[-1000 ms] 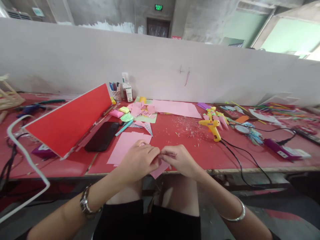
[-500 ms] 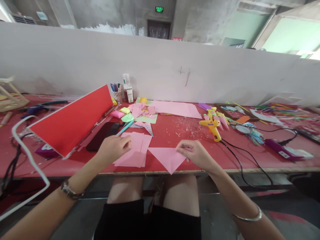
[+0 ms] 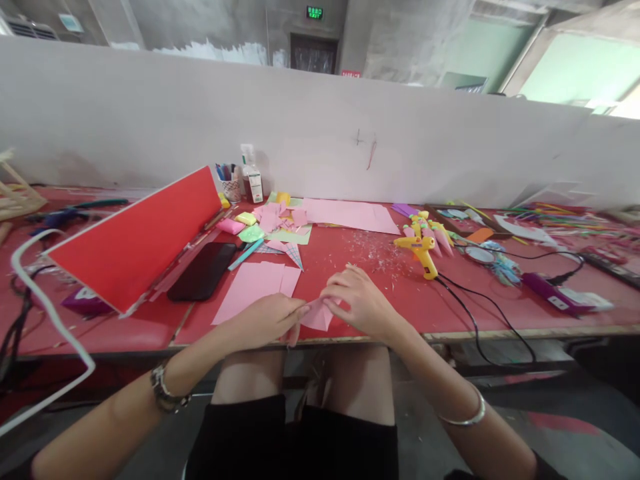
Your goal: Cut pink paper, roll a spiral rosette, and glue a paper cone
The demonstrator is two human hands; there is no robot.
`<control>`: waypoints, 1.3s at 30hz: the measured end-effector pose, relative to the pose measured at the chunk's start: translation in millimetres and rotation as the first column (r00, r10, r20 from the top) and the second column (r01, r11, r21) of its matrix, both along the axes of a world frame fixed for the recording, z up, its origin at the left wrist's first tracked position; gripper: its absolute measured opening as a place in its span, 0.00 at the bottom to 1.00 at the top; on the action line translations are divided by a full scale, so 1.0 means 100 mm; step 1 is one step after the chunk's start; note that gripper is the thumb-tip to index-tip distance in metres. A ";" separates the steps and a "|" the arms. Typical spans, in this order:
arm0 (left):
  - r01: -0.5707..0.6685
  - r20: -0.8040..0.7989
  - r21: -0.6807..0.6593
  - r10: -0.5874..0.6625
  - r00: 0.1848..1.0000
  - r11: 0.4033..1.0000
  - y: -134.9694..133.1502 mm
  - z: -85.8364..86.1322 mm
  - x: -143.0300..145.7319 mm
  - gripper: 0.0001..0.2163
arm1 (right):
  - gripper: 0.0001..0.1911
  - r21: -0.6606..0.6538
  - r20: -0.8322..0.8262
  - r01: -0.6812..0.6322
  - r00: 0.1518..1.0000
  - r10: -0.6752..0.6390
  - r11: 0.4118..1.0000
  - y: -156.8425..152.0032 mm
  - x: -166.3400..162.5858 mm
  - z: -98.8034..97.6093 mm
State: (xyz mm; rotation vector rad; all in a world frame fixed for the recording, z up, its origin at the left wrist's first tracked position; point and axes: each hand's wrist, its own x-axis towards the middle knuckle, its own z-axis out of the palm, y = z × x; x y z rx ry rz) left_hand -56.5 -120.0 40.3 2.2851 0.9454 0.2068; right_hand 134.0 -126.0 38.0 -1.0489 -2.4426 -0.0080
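Observation:
Near the table's front edge, a folded pink sheet of paper [image 3: 319, 319] is held between both my hands. My left hand [image 3: 277, 316] pinches its left side, fingers closed. From the right, my right hand [image 3: 357, 299] grips the upper right part with thumb and fingertips, and its fingers hide some of the paper. Just beyond my left hand lie several flat pink sheets [image 3: 255, 288], partly covered by that hand. A blue pen-like stick [image 3: 246, 255] rests above them.
A black phone [image 3: 203, 272] and a tilted red board [image 3: 140, 237] are at the left. Paper scraps [image 3: 280, 217] lie at the back. On the right are a yellow glue gun [image 3: 420, 250] with its black cord and a purple power strip [image 3: 555, 293].
My left hand has come right and down from above the sheets to the folded paper. My right hand has shifted left, and the paper's triangle is now turned and partly covered.

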 end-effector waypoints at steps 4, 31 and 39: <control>-0.001 -0.006 -0.015 0.000 1.000 1.000 -0.04 0.01 0.06 0.26 | 0.10 0.149 0.042 -0.045 0.998 0.039 0.988 -0.05 -0.17 -0.05; 0.059 -0.212 0.555 0.072 0.975 0.830 -0.12 0.04 -0.15 0.13 | 0.12 -0.079 0.208 -0.045 0.976 0.061 0.996 -0.09 -0.11 0.02; 0.057 -0.097 0.877 0.060 0.993 0.477 -0.19 -0.14 0.00 0.13 | 0.15 -0.140 0.173 -0.064 0.981 0.088 0.988 -0.12 -0.21 -0.01</control>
